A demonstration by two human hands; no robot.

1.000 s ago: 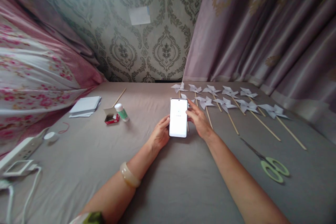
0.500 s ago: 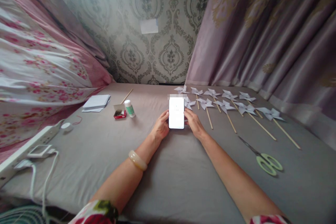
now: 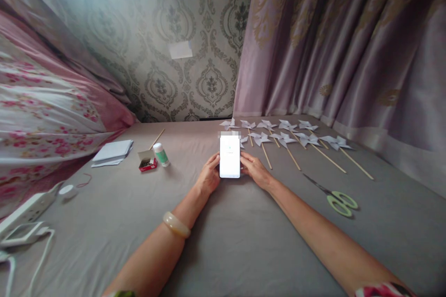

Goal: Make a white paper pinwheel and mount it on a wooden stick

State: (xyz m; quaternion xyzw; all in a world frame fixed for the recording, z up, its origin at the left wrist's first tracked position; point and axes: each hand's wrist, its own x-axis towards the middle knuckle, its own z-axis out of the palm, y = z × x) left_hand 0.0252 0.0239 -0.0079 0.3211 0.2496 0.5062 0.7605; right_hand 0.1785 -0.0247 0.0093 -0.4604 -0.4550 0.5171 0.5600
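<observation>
A white smartphone (image 3: 230,156) with a bright screen stands upright on the grey sheet (image 3: 226,241), held between both my hands. My left hand (image 3: 209,177) grips its left edge, a pale bangle (image 3: 176,225) on that wrist. My right hand (image 3: 256,170) grips its right edge, fingers curled round it. Just behind the phone lie several white paper pinwheels (image 3: 284,137) on wooden sticks, spread in rows to the right.
Green-handled scissors (image 3: 339,202) lie at the right. A glue bottle (image 3: 160,154), a small red box (image 3: 147,162), a loose stick (image 3: 156,139) and a paper stack (image 3: 113,152) sit at the left. A power strip (image 3: 26,209) with cables lies at the far left. Curtains hang behind.
My right hand has come from the phone's upper right side down to its right edge, so both hands now hold it. The camera view has shifted and drawn back a little.
</observation>
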